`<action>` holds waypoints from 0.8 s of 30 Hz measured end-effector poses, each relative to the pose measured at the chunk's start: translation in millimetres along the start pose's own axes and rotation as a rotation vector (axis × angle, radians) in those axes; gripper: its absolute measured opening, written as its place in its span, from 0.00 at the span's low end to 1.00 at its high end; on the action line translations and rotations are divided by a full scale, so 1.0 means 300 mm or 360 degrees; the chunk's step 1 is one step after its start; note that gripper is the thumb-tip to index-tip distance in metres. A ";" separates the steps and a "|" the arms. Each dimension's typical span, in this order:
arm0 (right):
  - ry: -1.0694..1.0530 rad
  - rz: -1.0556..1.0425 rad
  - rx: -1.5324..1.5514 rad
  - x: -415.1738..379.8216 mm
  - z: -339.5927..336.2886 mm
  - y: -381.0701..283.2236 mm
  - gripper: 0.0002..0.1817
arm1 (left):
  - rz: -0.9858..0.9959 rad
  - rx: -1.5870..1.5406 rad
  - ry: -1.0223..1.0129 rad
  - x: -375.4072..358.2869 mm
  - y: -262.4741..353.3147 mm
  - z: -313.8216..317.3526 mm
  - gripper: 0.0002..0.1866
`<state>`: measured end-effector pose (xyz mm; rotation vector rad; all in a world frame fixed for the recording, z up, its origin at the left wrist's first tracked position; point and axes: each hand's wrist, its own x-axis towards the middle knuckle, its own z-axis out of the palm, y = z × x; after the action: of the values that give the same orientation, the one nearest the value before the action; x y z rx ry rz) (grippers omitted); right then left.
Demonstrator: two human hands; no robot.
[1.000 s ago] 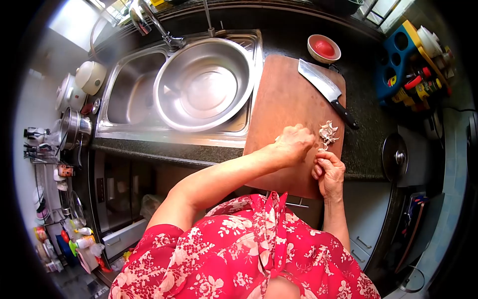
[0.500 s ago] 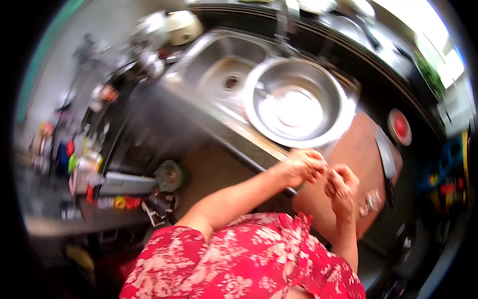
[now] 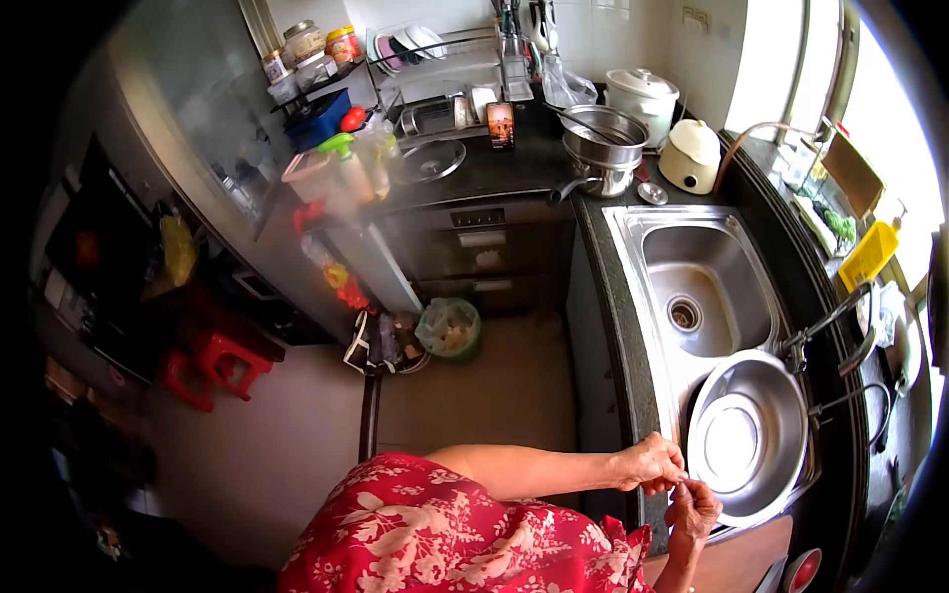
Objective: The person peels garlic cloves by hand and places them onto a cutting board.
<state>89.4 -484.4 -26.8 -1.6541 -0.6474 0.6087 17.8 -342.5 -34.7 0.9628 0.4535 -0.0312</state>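
Note:
My left hand (image 3: 650, 465) and my right hand (image 3: 695, 509) meet at the near edge of a large metal basin (image 3: 776, 435). Both have their fingers pinched together, fingertip to fingertip. Whatever small thing may be between them is too small to make out. The basin, with a bright shine on its bottom, sits over one bowl of the steel sink (image 3: 664, 232). Below my right hand, part of a brown cutting board (image 3: 736, 553) shows, cut off by the frame's lower edge.
A small red-centred bowl (image 3: 804, 568) stands beside the board. Past the sink are a steel pot (image 3: 603, 148), a cream cooker (image 3: 690, 158) and a white lidded pot (image 3: 643, 99). A phone (image 3: 501, 126) leans by the dish rack. On the floor stands a lined bin (image 3: 450, 328).
My view has swung left, so the back counter and floor show more and the board less. My hands stay pinched together, now nearer the basin's rim in view.

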 end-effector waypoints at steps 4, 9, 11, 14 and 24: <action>-0.0152 0.0132 0.0220 0.043 0.079 -0.059 0.08 | 0.0001 0.0005 -0.0035 -0.035 0.077 -0.083 0.07; -0.0227 0.0135 0.0273 0.086 0.141 -0.075 0.08 | 0.0048 0.0067 -0.0055 -0.053 0.138 -0.155 0.08; -0.0273 0.0144 0.0311 0.100 0.155 -0.079 0.07 | 0.0070 0.0050 -0.0074 -0.057 0.155 -0.179 0.08; -0.0266 0.0152 0.0323 0.114 0.194 -0.120 0.07 | 0.0046 0.0008 -0.0078 -0.060 0.184 -0.206 0.08; -0.0187 -0.0013 0.0162 0.160 0.283 -0.131 0.05 | -0.0022 -0.0046 -0.0054 -0.060 0.251 -0.271 0.07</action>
<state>60.4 -385.7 -4.1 -1.5289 -0.6966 0.7257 -10.8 -237.3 -8.0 0.9296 0.4281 -0.0537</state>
